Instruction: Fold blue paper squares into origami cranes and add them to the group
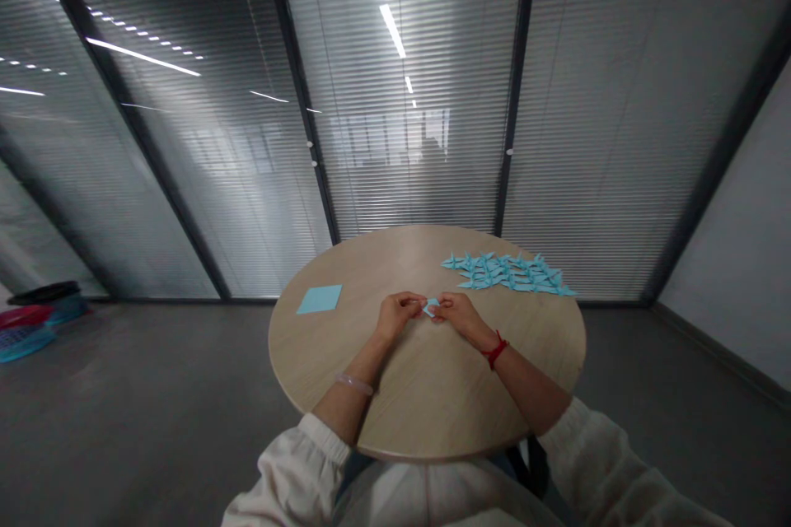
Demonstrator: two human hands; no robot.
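Observation:
Between my hands, over the middle of the round table, is a small piece of folded light-blue paper. My left hand pinches its left side, fingers closed. On the other side my right hand grips the paper between thumb and fingers. The fingertips cover parts of it, so its exact folded shape is hard to make out. A flat blue paper sheet lies to the left of my left hand. Beyond my right hand, several folded blue paper cranes lie close together in a group.
Glass panels with blinds stand behind the table's far edge. On the floor at far left are a red-and-blue basin and a dark-topped one. A white wall rises at the right.

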